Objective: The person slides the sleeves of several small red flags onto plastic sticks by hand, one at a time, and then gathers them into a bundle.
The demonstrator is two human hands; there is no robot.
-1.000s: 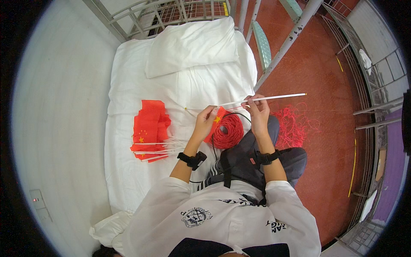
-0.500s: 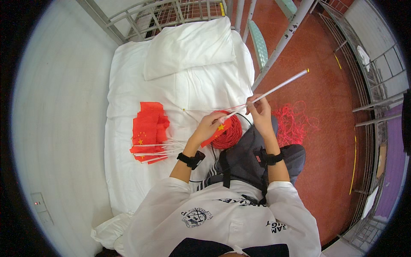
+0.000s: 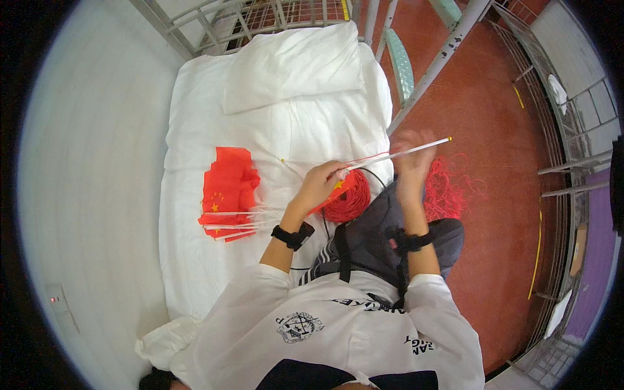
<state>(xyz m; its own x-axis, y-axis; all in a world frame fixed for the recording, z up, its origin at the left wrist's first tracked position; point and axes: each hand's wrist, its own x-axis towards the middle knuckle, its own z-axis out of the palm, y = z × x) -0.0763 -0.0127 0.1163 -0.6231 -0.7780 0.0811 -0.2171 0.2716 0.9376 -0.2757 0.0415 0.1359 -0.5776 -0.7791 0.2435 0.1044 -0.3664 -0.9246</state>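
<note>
Head view shows the left hand pinched around the near-left end of a white stick, just beside a red flag with a yellow star. The stick slopes from there to the far right, its yellow tip pointing away from the body. The right hand is behind its outer part, too blurred to tell whether its fingers are closed on stick or strand. A thin red strand runs between the hands, above a red cord coil lying beside the leg. To work this well, I would keep the left pinch firm where flag and stick meet, so the stick cannot roll, and guide the strand with light, even tension. The loose red tangle at right could snag, so keep it and the black cord clear of the strand.
</note>
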